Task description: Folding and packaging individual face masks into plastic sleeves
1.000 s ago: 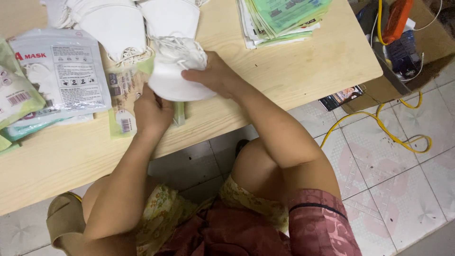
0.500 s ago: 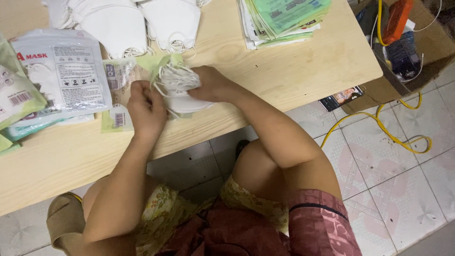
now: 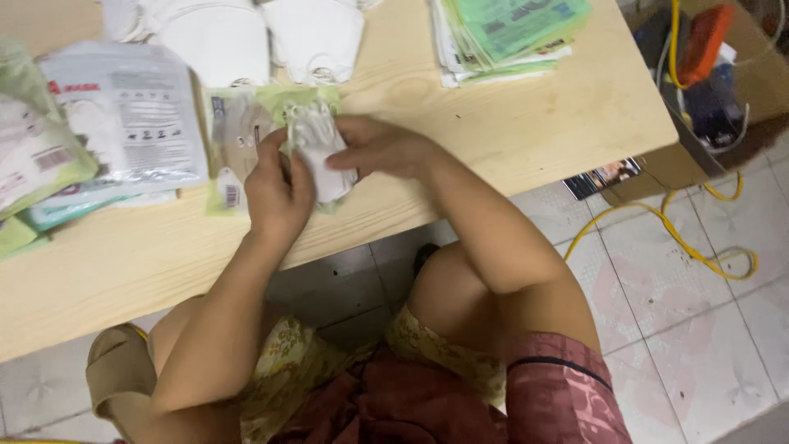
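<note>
We find both hands, left hand (image 3: 278,191) and right hand (image 3: 380,146), clamped on a folded mask (image 3: 322,156) partway into its pouch (image 3: 246,136); loose masks (image 3: 246,33) wait beyond.

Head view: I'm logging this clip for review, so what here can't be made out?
- White mask: folded between the left hand and right hand; fingers cover its shape and straps.
- Clear pouch: motion-blurred, and the left hand hides its lower edge; whether the mask is inside yet is unclear.
- Mask stack: cut off by the top edge.
- Green packs: cut off by the left edge.
- Orange tool: blurred behind yellow cable.
</note>
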